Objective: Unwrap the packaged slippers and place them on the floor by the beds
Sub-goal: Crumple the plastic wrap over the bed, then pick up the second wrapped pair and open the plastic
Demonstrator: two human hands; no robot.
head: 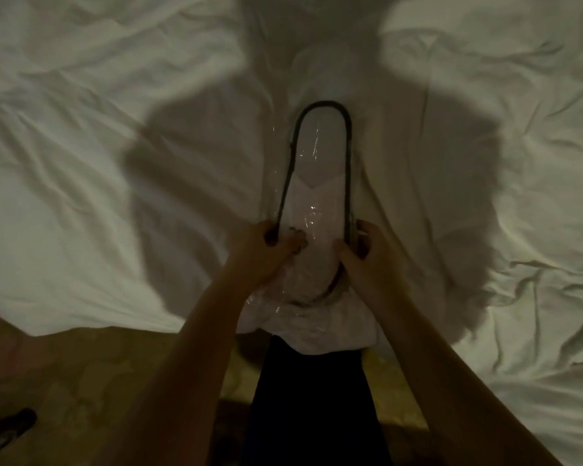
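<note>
slippers point(320, 183) on bed point(115, 129), wrap point(303, 297) on | left hand point(266, 252), right hand point(367, 253) both grip wrap's near end | unwrapping barely begun; floor point(98, 364) placing left

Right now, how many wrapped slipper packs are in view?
1: the slipper pack is over the bed, near end gripped by left hand and right hand. More may be hidden.

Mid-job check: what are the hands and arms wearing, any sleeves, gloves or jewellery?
No sleeves in view, no gloves. The left hand has dark-painted nails; the right hand nails cannot be made out. No watch or ring shows on either, though the light is dim.
</note>
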